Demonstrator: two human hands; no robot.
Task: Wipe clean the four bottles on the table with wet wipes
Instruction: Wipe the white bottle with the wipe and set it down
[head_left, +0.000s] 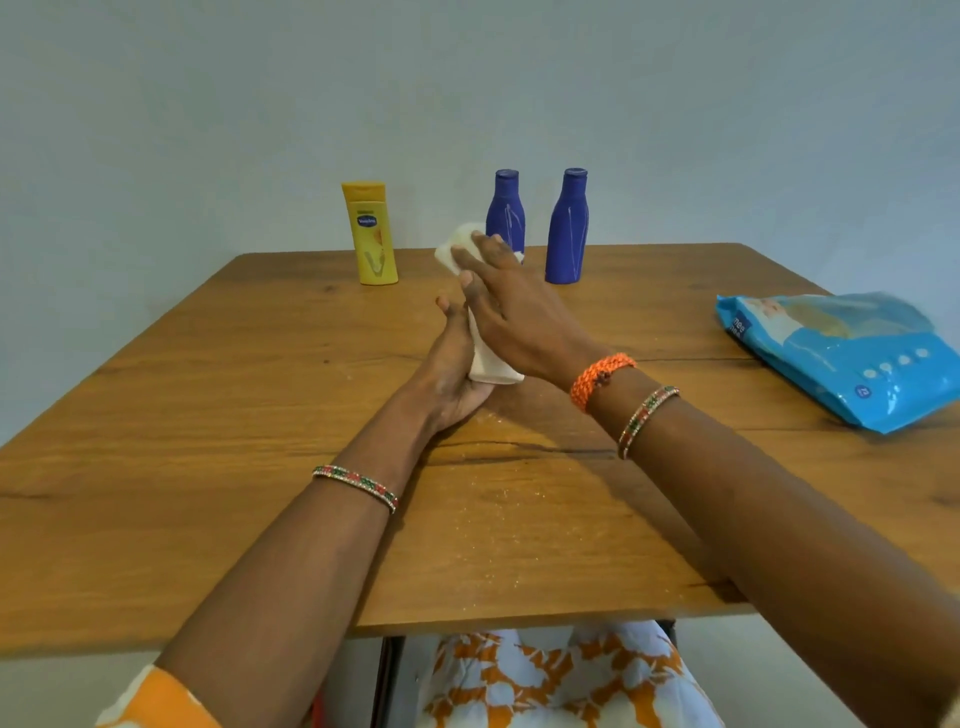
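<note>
My left hand (454, 364) grips the lower part of a white bottle (491, 366), held tilted above the middle of the table. My right hand (511, 306) lies over the bottle's upper part and presses a white wet wipe (457, 247) against it; most of the bottle is hidden by both hands. A yellow lotion bottle (370, 234) stands upright at the far edge. Two blue bottles stand upright to its right: one (505, 208) partly behind my right hand, the other (567, 226) apart from it.
A blue pack of wet wipes (841, 353) lies flat at the right side of the wooden table (208, 415). Fine crumbs or dust speckle the wood in front of me. A plain wall rises just behind the far edge.
</note>
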